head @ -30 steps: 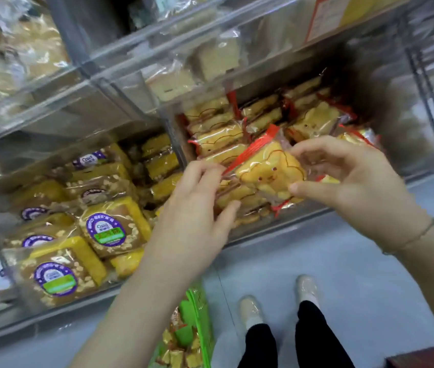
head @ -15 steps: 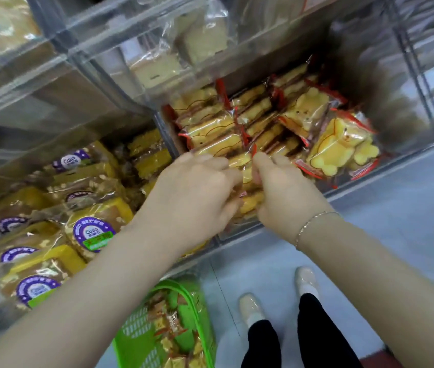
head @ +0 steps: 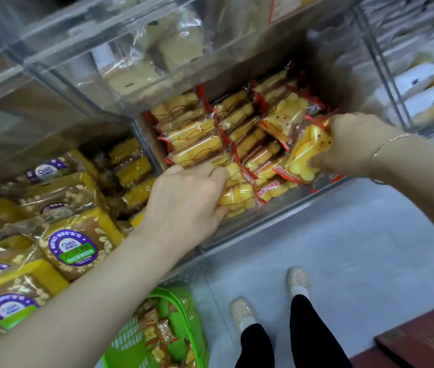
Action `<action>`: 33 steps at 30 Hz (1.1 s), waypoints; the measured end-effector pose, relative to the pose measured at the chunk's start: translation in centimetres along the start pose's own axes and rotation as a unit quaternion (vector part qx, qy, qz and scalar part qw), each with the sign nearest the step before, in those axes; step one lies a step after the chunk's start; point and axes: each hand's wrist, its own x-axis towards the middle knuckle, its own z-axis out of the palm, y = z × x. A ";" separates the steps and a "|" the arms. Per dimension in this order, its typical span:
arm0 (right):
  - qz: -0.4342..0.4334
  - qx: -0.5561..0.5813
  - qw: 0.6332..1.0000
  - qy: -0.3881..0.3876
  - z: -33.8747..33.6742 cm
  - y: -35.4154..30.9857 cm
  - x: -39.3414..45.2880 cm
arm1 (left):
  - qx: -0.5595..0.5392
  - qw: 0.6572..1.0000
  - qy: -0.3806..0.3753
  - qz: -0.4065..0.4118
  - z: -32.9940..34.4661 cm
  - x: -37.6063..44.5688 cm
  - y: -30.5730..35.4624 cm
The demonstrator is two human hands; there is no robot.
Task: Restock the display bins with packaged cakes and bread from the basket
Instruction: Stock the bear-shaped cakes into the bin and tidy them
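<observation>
A clear display bin (head: 276,216) holds several yellow bear-shaped cakes in red-edged clear wrappers (head: 194,134). My left hand (head: 186,200) lies palm down on the packs at the bin's front left, fingers curled over one pack (head: 237,195). At the bin's right end, my right hand (head: 353,144) grips a bear-shaped cake pack (head: 303,155), held tilted above the others. The green basket (head: 184,314) stands on the floor below my left arm, with more wrapped cakes (head: 157,338) inside.
A neighbouring bin at left holds nut-topped cakes with purple labels (head: 72,248). Clear bins with pale cakes (head: 136,70) hang above. White packs (head: 428,102) fill the bins at right. My feet (head: 245,312) stand on grey floor, and a dark red surface (head: 428,341) sits bottom right.
My right hand moved from the bin's front middle to its right end and took hold of the tilted bear cake pack. My left hand stayed pressed on the front packs.
</observation>
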 end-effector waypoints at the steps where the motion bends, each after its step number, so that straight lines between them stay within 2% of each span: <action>1: -0.002 0.028 1.000 0.002 0.3 0.0 0.0 | 0.000 1.000 0.001 -0.006 0.0 0.1 -0.1; 4: -0.061 0.101 0.987 0.107 0.6 0.1 -0.8 | 0.015 1.000 0.004 -0.014 0.1 0.2 -0.4; 7: -0.234 0.198 0.935 0.179 0.0 0.3 -2.6 | 0.018 1.000 0.009 -0.020 0.2 0.3 -0.5; 9: -0.337 0.200 0.907 0.157 0.0 0.2 -4.1 | 0.021 0.999 0.005 -0.024 0.2 0.4 -0.4; 12: -0.385 0.182 0.901 0.082 1.9 -0.2 -5.7 | 0.023 0.999 0.005 -0.024 0.2 0.6 -0.4; 15: -0.375 0.205 0.904 0.016 4.0 -1.4 -6.5 | 0.019 1.000 0.003 -0.017 0.2 0.6 -0.5; 21: -0.308 0.234 0.922 -0.008 3.8 -2.8 -5.8 | 0.020 1.000 0.000 0.004 0.0 0.6 -0.8; 24: -0.245 0.169 0.954 0.031 3.8 -2.9 -5.6 | 0.017 1.000 -0.007 0.009 0.0 0.6 -0.7; 27: -0.153 0.096 0.983 -0.039 3.5 -3.5 -5.3 | 0.020 1.000 -0.012 0.002 0.0 0.7 -0.7; 29: -0.124 0.070 0.987 -0.078 3.2 -4.1 -5.1 | 0.021 1.000 -0.020 -0.005 -0.1 0.7 -0.7; 33: -0.103 0.088 0.987 -0.086 3.2 -6.0 -5.2 | 0.007 0.998 -0.061 -0.009 -0.6 0.9 -0.8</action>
